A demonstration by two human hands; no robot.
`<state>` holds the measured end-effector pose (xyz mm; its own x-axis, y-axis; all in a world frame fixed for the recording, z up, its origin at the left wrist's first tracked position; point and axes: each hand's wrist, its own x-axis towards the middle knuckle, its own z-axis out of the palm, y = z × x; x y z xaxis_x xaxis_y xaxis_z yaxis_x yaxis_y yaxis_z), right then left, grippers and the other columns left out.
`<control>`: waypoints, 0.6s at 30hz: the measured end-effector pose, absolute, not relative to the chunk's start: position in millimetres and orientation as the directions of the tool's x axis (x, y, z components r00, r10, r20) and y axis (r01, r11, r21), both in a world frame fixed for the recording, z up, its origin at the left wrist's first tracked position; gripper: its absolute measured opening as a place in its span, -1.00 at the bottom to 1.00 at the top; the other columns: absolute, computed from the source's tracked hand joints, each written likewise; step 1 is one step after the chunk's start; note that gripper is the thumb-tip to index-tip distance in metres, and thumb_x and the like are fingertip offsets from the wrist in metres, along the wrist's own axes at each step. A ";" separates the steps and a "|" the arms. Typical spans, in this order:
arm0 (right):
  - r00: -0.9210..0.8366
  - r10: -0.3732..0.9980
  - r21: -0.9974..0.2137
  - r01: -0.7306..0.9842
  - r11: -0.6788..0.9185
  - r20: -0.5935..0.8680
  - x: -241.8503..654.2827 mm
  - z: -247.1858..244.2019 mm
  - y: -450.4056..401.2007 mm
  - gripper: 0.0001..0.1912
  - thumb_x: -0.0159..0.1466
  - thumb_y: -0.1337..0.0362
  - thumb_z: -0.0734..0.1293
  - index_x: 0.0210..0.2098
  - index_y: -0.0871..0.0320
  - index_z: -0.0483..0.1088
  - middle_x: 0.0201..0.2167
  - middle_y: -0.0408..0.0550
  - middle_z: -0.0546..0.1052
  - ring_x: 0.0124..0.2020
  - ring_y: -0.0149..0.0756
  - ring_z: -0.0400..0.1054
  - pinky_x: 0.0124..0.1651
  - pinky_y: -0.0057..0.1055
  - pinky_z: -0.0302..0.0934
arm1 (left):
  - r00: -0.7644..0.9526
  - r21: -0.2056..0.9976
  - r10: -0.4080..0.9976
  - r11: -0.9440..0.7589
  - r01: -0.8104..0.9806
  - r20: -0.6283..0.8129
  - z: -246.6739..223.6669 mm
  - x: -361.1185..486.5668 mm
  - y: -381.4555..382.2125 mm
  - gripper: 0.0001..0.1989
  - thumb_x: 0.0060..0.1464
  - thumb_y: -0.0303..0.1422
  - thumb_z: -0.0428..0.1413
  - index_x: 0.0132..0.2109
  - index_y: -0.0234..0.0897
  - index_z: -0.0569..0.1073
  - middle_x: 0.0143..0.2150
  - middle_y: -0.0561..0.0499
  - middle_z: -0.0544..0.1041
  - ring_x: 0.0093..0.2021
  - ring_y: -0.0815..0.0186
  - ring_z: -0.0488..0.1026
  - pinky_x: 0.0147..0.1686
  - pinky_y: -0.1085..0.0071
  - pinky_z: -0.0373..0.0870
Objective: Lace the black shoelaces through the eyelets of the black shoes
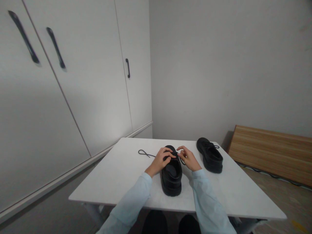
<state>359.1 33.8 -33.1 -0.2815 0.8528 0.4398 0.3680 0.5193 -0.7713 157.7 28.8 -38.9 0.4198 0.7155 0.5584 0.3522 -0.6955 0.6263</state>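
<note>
A black lace-up shoe (171, 185) stands on the white table in front of me, heel toward me. My left hand (161, 160) rests over its left side, fingers curled across the lacing and thumb bent against the upper. At the right of the lacing, my right hand (187, 158) pinches the black shoelace between thumb and forefinger, other fingers raised. Part of this lace hangs down below the right fingers. Another stretch of black shoelace (144, 152) lies looped on the table to the left, running under my left hand. My fingers cover much of the lacing.
A second black shoe (210, 156), laced, sits at the right rear of the white table (117, 182). White cabinets (97, 81) with dark handles line the left. A grey wall (219, 65) stands behind, and a wood-grain panel (270, 152) leans at the right.
</note>
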 end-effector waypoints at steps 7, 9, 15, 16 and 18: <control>-0.312 0.856 -0.775 0.373 0.510 0.412 359.2 -26.7 28.8 -0.78 0.24 0.17 0.23 -0.17 0.14 0.29 -0.69 -0.38 0.08 -0.61 -0.43 0.02 -0.46 -0.49 -0.06 | 0.414 0.624 0.717 -0.695 0.358 0.561 -38.5 157.9 27.8 -0.75 0.10 -0.44 0.02 -0.16 -0.16 0.57 -0.02 -0.05 0.43 0.06 0.18 0.30 0.16 0.18 0.17; -0.310 0.854 -0.774 0.370 0.513 0.418 359.7 -27.6 29.5 -0.78 0.24 0.17 0.23 -0.17 0.14 0.29 -0.68 -0.38 0.08 -0.61 -0.43 0.02 -0.46 -0.50 -0.06 | 0.413 0.630 0.719 -0.692 0.353 0.559 -37.9 158.6 26.7 -0.74 0.12 -0.41 0.02 -0.12 -0.14 0.56 -0.02 -0.05 0.42 0.07 0.18 0.29 0.17 0.18 0.16; -0.296 0.857 -0.764 0.392 0.512 0.422 359.5 -32.9 33.3 -0.77 0.26 0.16 0.21 -0.15 0.14 0.29 -0.69 -0.38 0.09 -0.62 -0.42 0.03 -0.48 -0.50 -0.06 | 0.357 0.637 0.729 -0.684 0.356 0.584 -39.1 162.1 27.7 -0.75 0.17 -0.24 0.05 -0.08 -0.15 0.54 -0.06 -0.06 0.45 0.05 0.19 0.30 0.15 0.20 0.17; -0.295 0.857 -0.761 0.399 0.511 0.421 358.6 -33.6 33.6 -0.77 0.26 0.15 0.21 -0.15 0.14 0.29 -0.69 -0.37 0.11 -0.62 -0.42 0.04 -0.48 -0.50 -0.06 | 0.340 0.632 0.732 -0.682 0.369 0.591 -39.9 162.5 28.6 -0.75 0.16 -0.22 0.06 -0.10 -0.15 0.55 -0.07 -0.07 0.46 0.05 0.18 0.30 0.15 0.18 0.17; -0.291 0.859 -0.751 0.420 0.510 0.421 356.5 -34.7 33.8 -0.78 0.26 0.16 0.20 -0.15 0.12 0.30 -0.68 -0.35 0.14 -0.61 -0.41 0.06 -0.49 -0.50 -0.05 | 0.320 0.622 0.737 -0.675 0.397 0.595 -41.6 163.2 30.8 -0.76 0.15 -0.20 0.07 -0.16 -0.16 0.57 -0.08 -0.07 0.47 0.06 0.16 0.29 0.15 0.16 0.17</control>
<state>356.5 33.8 -34.7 -0.2907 0.8595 0.4205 0.4200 0.5095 -0.7510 163.2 30.8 -41.6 0.3202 0.7370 0.5953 0.3975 -0.6749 0.6218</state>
